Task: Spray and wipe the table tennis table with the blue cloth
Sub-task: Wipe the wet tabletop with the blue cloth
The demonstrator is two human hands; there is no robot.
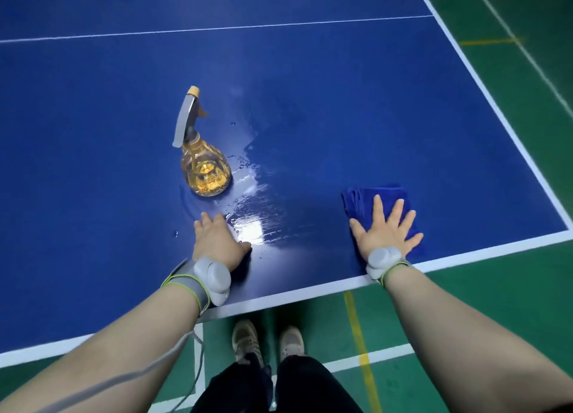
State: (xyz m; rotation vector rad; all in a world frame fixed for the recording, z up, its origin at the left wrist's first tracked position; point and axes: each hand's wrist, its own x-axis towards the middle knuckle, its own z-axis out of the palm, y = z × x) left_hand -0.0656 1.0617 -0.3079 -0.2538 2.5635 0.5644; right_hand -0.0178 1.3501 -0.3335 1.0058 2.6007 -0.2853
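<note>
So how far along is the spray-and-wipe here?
Spraying looks done: the spray bottle stands on the table beside a wet patch. In hand: the right hand presses flat on the blue cloth; the left hand rests by the patch. Left: wiping that patch dry.

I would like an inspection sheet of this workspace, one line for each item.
Surface: blue table tennis table, wet patch between the hands.
Job's things: spray bottle upright, untouched; blue cloth near the right corner.
Clutter: nothing seen.
Hands: left hand rests on the table beside the wet patch; right hand spread flat on the cloth.
Cables: grey cable along the left forearm.
Surroundings: green floor with painted lines; shoes below the table edge.
</note>
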